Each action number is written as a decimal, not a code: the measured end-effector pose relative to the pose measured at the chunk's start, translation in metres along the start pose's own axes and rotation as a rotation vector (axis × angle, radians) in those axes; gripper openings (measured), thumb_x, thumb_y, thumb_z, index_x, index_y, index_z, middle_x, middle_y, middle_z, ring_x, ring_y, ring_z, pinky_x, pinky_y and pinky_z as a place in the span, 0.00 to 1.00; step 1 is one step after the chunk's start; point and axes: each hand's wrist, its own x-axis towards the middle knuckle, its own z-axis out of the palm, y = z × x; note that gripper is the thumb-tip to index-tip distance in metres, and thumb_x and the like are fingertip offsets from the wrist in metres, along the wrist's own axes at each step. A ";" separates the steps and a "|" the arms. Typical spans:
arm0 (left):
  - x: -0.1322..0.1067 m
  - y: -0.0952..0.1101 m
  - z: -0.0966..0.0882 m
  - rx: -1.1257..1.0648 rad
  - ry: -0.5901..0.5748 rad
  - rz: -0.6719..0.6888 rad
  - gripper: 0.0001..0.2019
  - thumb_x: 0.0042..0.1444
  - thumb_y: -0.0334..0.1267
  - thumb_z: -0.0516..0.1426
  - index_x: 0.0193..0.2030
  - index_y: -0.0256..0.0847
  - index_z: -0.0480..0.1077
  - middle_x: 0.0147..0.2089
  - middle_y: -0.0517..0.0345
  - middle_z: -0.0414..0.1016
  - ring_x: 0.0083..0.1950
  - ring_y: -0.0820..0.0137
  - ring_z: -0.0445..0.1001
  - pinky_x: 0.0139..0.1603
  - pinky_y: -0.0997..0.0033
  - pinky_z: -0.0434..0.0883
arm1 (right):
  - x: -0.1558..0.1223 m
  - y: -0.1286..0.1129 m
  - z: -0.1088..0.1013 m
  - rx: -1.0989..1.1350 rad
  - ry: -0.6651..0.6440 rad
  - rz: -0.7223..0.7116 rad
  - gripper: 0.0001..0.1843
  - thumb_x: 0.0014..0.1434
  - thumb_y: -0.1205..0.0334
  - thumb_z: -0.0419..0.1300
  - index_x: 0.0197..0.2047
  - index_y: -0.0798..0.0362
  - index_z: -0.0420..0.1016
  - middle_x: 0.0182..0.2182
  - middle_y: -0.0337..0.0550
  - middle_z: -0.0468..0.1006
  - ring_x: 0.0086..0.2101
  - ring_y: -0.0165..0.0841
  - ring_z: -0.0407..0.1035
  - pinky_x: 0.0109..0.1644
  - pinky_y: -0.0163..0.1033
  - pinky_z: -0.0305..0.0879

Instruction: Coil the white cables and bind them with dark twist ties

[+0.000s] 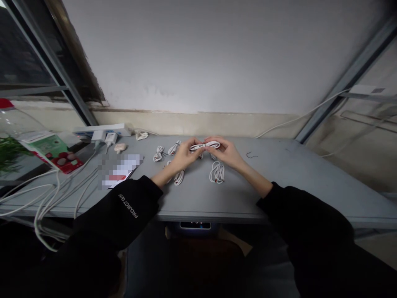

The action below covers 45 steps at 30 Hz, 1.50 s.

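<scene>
My left hand and my right hand meet above the middle of a grey table, pinching a coiled white cable between their fingers. Several more bundled white cables lie just below and to the left of my hands. One coil sits under my right wrist, another lies under my left wrist, and two more lie left of my left hand. Parts of some coils are hidden behind my hands.
A white power strip with plugged-in chargers lies at the table's back left, and loose white cables trail over the left edge. A pixelated patch, a printed carton and a thin dark wire also lie there.
</scene>
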 end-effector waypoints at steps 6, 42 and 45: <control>0.000 0.004 0.000 -0.118 -0.027 -0.095 0.16 0.54 0.53 0.61 0.32 0.40 0.69 0.28 0.58 0.73 0.28 0.73 0.67 0.30 0.71 0.65 | 0.000 0.005 -0.005 -0.018 -0.035 0.083 0.19 0.50 0.43 0.67 0.35 0.51 0.78 0.31 0.42 0.79 0.33 0.34 0.70 0.40 0.41 0.66; 0.009 -0.005 0.003 -0.516 -0.155 -0.366 0.14 0.54 0.45 0.63 0.28 0.37 0.68 0.25 0.61 0.66 0.24 0.79 0.60 0.26 0.73 0.57 | 0.003 0.012 -0.001 0.135 -0.015 0.287 0.04 0.51 0.64 0.67 0.32 0.53 0.77 0.26 0.38 0.76 0.27 0.28 0.68 0.35 0.37 0.65; 0.007 -0.006 0.006 -0.499 -0.094 -0.344 0.13 0.53 0.44 0.63 0.28 0.37 0.68 0.24 0.63 0.65 0.23 0.79 0.58 0.26 0.73 0.55 | 0.002 0.013 -0.001 0.153 -0.029 0.340 0.04 0.51 0.64 0.67 0.32 0.53 0.77 0.24 0.37 0.75 0.26 0.27 0.67 0.35 0.37 0.64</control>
